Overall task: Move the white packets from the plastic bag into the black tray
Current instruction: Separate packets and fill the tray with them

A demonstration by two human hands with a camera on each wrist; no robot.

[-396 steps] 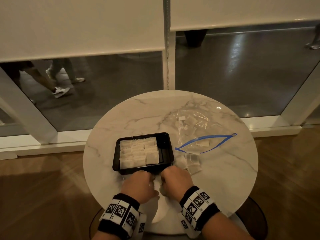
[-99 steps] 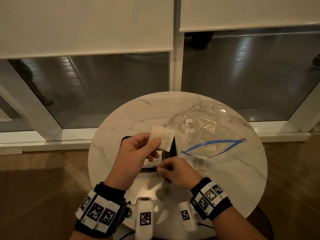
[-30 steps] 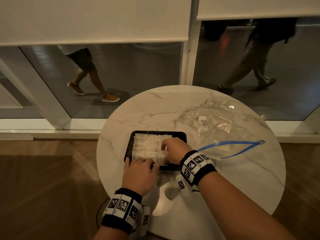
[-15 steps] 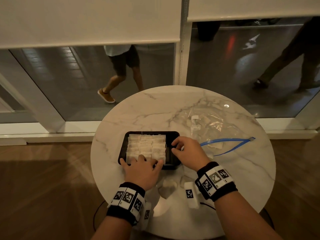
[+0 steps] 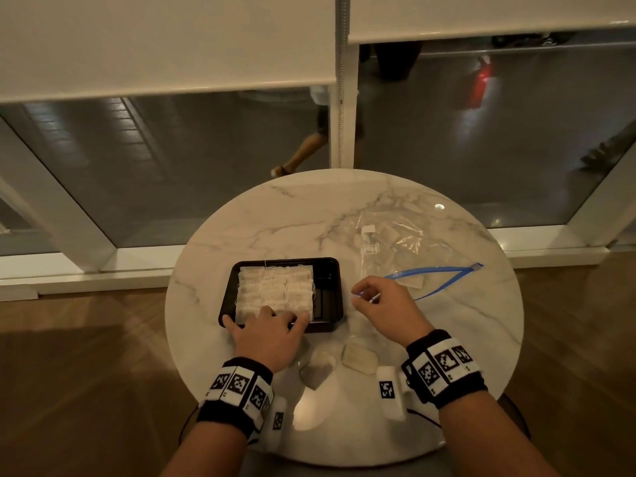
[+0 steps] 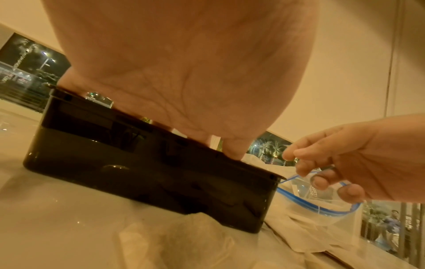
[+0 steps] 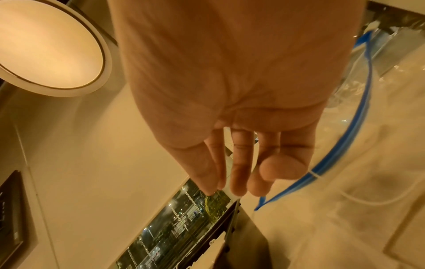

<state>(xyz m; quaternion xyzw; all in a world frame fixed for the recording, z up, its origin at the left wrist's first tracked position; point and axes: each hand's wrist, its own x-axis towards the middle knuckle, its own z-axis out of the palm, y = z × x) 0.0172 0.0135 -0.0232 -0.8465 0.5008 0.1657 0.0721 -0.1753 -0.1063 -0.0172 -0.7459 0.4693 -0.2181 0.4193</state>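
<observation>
The black tray (image 5: 332,297) sits left of centre on the round marble table, its left two thirds filled with rows of white packets (image 5: 275,290). My left hand (image 5: 266,318) lies flat on the tray's near rim, straight fingers touching the nearest packets; its wrist view shows the palm (image 6: 184,72) over the tray wall (image 6: 138,172). My right hand (image 5: 373,299) hovers just right of the tray, over the near end of the clear plastic bag's blue zip (image 5: 437,280). Its fingers are loosely bent and hold nothing (image 7: 241,182). The bag (image 5: 395,242) holds a few more packets.
Two loose white packets (image 5: 358,358) (image 5: 318,366) lie on the table between my wrists, near the front edge. The right strip of the tray floor is bare. Behind the table is a glass wall with a person walking outside.
My right hand has drawn back out of the tray and moved right to the bag's mouth. My left hand has stayed on the tray's near rim.
</observation>
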